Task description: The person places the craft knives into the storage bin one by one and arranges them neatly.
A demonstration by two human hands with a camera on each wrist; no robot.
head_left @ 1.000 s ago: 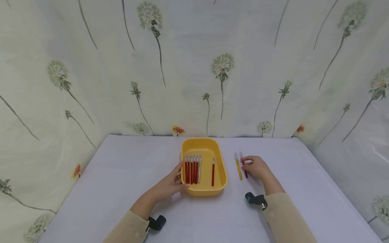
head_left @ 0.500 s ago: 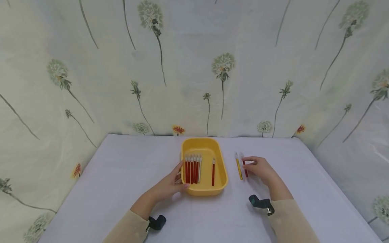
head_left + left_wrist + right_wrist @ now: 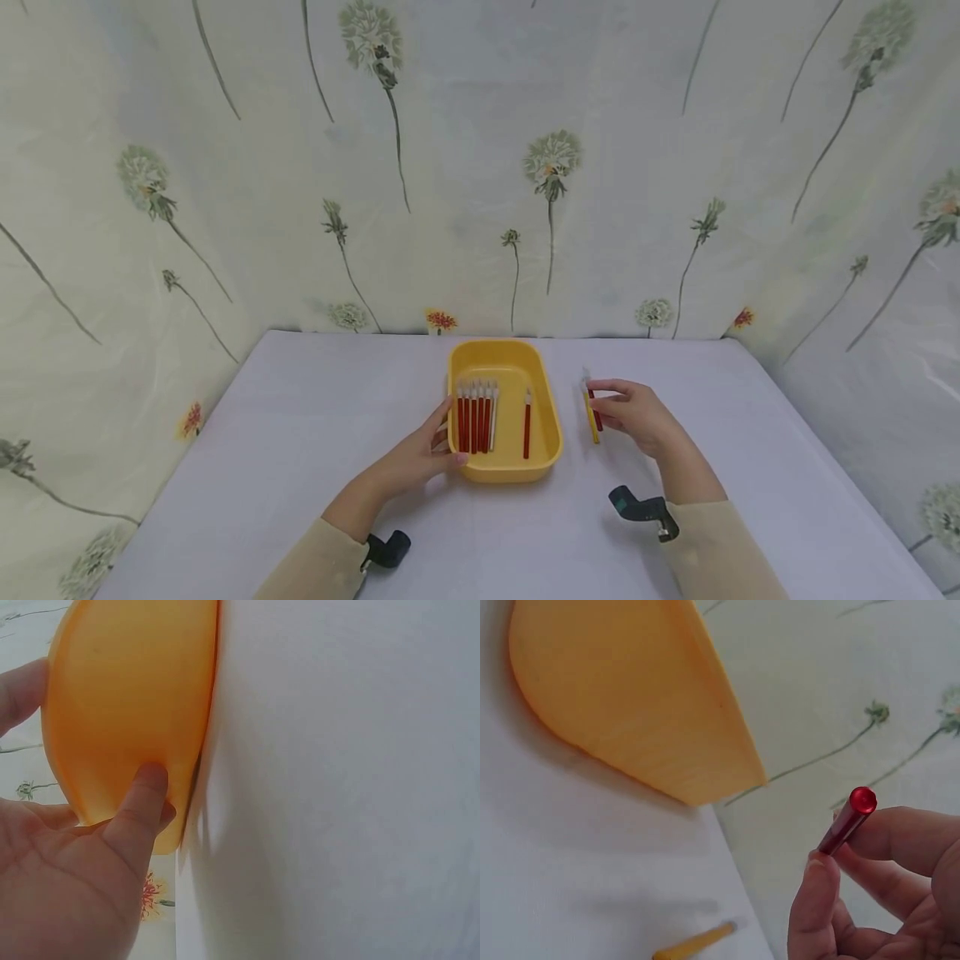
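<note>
My left hand holds the near-left corner of a yellow plastic tray, its thumb and fingers against the wall in the left wrist view. Inside the tray, a row of slim red pens with pale tips lies on the left, ended by a white pen. One more red pen lies apart on the right. My right hand pinches another red pen between thumb and fingers, raised off the table. Below it, a yellow pen lies on the table right of the tray, partly covered in the head view.
A white-covered table carries everything. Behind and beside it hangs pale cloth printed with dandelions. Dark camera mounts sit at both wrists.
My right hand first shifted slightly right, then brought the red pen left, over the yellow pen. My left hand and the tray have stayed in place.
</note>
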